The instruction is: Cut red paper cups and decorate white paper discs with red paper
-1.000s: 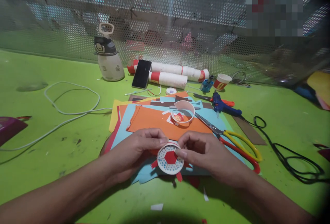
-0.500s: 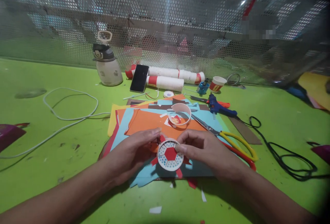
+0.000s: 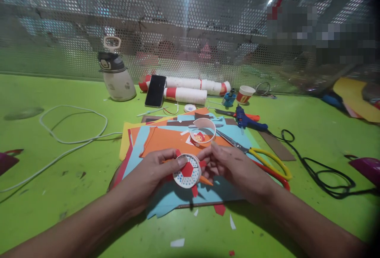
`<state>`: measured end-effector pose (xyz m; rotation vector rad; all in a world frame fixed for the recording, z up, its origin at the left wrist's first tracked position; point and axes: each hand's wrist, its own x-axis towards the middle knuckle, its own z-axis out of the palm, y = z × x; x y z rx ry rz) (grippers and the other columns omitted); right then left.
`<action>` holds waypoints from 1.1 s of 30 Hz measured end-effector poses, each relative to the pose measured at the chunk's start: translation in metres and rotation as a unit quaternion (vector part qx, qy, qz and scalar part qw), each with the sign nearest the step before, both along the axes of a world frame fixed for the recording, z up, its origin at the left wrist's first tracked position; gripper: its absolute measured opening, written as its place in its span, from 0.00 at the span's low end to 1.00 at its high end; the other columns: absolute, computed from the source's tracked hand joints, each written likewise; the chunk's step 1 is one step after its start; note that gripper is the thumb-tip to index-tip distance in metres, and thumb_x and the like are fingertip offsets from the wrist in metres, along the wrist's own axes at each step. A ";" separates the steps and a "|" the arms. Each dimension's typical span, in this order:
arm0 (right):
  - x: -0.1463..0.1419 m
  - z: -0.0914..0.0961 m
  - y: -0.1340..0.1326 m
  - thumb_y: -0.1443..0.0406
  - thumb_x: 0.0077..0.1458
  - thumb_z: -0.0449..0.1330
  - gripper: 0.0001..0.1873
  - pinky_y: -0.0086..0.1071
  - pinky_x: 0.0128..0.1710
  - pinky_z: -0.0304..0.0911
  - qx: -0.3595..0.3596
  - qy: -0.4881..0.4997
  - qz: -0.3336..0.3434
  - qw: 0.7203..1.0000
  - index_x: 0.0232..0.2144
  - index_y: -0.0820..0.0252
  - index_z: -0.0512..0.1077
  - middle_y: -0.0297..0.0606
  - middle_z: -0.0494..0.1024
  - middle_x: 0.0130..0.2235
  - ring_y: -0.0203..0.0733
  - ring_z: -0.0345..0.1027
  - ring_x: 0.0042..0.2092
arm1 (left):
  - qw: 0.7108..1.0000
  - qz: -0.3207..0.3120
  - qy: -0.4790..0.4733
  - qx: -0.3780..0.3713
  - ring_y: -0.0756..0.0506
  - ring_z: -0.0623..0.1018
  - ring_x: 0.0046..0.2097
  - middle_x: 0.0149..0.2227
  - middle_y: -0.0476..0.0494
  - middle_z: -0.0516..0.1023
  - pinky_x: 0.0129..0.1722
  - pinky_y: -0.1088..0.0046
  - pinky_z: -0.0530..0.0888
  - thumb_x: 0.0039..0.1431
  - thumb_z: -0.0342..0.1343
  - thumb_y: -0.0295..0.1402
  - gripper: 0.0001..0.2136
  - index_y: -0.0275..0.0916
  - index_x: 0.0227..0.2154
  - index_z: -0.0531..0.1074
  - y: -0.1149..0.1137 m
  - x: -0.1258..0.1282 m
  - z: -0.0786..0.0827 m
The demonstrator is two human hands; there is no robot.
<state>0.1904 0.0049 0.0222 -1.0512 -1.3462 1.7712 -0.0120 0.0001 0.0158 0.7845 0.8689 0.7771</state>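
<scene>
The two hands are set either side of one small piece, both well in from the edges of the tabletop (image 3: pixel 308 131). The left hand (image 3: pixel 152 172) is clamped on the paper disc (image 3: pixel 187 171), its thumb laid over the upper left of the face and its fingers mostly hidden behind. The right hand (image 3: pixel 230 167) sits at the opposite rim, fingers curled and thumb near the forefinger; whether it grips or touches the disc or one of its tabs, I cannot tell.

The disc lies between them, so the left hand is plainly the nearer. Being round, it gives no long axis; the direction comes from the orange point (image 3: pixel 206 180), which juts from the rim under the right fingers, aimed toward the tabletop's right edge and slightly toward the near one. A red tab (image 3: pixel 194 191) sticks out toward the near edge.

Below is the light blue sheet (image 3: pixel 166 202). Beyond, toward the far edge, a curled white strip (image 3: pixel 204 123) stands over the orange sheet (image 3: pixel 166 141). To the right of it lie the scissors (image 3: pixel 251 151), handles angled toward the near right corner, with the blue glue gun (image 3: pixel 245 121) farther back.
</scene>
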 end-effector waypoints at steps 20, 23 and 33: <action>-0.007 0.003 -0.010 0.47 0.59 0.57 0.22 0.29 0.30 0.53 0.049 -0.102 -0.004 0.994 0.28 0.60 0.68 0.29 0.64 0.27 0.33 0.54 0.29 | 0.999 0.006 0.046 0.010 0.46 0.77 0.32 0.29 0.44 0.80 0.35 0.70 0.71 0.48 0.68 0.37 0.12 0.36 0.30 0.75 -0.001 0.001 -0.003; -0.009 -0.002 -0.011 0.46 0.54 0.61 0.22 0.29 0.30 0.53 -0.002 -0.029 -0.025 0.999 0.27 0.60 0.68 0.27 0.63 0.25 0.32 0.54 0.27 | 0.999 0.004 0.035 0.014 0.45 0.77 0.32 0.29 0.44 0.81 0.35 0.71 0.71 0.48 0.68 0.36 0.10 0.36 0.29 0.76 -0.002 0.002 -0.004; -0.019 -0.001 -0.018 0.53 0.49 0.69 0.19 0.25 0.27 0.57 -0.107 0.107 -0.071 0.986 0.25 0.59 0.67 0.28 0.66 0.26 0.31 0.57 0.27 | 0.996 -0.032 -0.082 0.003 0.50 0.78 0.29 0.29 0.42 0.82 0.36 0.75 0.73 0.56 0.63 0.32 0.07 0.33 0.35 0.80 -0.006 0.006 -0.005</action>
